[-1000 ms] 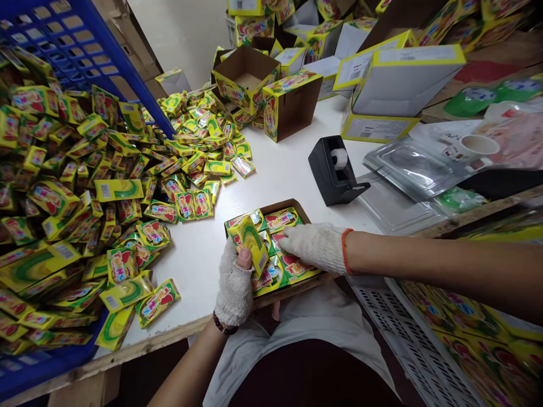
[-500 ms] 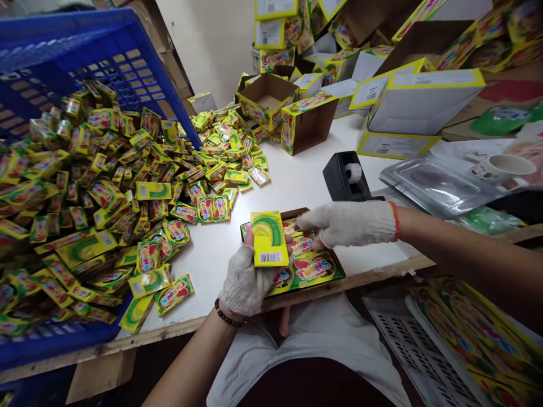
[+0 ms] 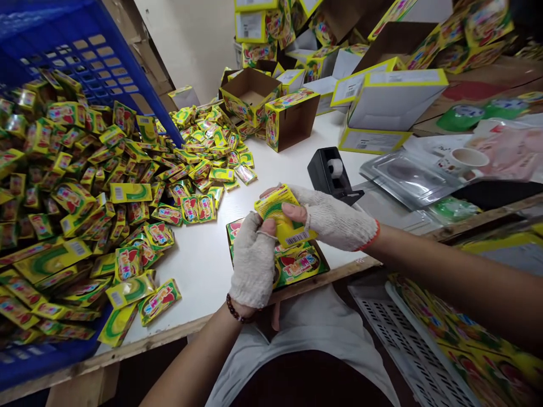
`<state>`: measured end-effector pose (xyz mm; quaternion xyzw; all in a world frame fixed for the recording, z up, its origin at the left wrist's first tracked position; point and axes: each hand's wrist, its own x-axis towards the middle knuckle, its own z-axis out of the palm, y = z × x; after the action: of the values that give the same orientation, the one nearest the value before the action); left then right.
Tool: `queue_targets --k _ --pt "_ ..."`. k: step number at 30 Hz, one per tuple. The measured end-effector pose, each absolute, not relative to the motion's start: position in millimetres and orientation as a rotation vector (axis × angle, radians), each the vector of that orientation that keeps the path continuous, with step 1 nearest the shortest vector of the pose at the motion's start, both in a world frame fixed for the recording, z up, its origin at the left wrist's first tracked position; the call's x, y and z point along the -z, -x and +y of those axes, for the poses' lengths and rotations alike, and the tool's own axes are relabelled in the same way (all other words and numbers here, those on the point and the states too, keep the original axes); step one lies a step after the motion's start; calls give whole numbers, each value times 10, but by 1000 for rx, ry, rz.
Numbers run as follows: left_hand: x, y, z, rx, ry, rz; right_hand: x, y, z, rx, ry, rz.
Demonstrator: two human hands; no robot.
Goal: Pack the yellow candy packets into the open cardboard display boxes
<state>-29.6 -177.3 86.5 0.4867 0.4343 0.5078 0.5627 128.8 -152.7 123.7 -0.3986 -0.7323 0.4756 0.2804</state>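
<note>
Hands [image 3: 253, 263] — yellow packet [image 3: 285, 225] gripped between; carton [image 3: 323, 258] beneath

The carton [image 3: 324, 258] lies before the tape dispenser [image 3: 324, 169] and right of the basket [image 3: 85, 28] (packets [image 3: 80, 195] heaped in it).

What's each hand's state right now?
Left hand: closed, holding a yellow packet by its left side.
Right hand: closed on that packet, thumb on top.

Yellow-green packet [image 3: 289, 230], barcode showing, tilted above an open box [image 3: 324, 259]
</note>
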Motion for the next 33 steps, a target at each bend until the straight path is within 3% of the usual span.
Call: queue_targets --k 8,15,20,24,29,33 --pt "-371 774 -1865 -1144 -1953 1332 -781 -1409 -1779 -368 1132 -2953" --pt "-226 1043 -2044 -1156 -2056 1320 -504 -1288 -2006 -256 1157 -2838" --pt "-165 1714 -1974 -1105 -2234 1679 -316 -1249 -2127 -113 1172 -2673" --pt "-208 2500 -1966 -617 -2224 2090 -214 -1260 -2155 33 1158 -2632" --pt "-309 2839 -2090 247 -2126 2131 -80 -1255 -1987 37 1173 -2607" --pt "-290 2709 -2102 432 -2129 2211 -75 -1224 -1970 65 1164 -2578"
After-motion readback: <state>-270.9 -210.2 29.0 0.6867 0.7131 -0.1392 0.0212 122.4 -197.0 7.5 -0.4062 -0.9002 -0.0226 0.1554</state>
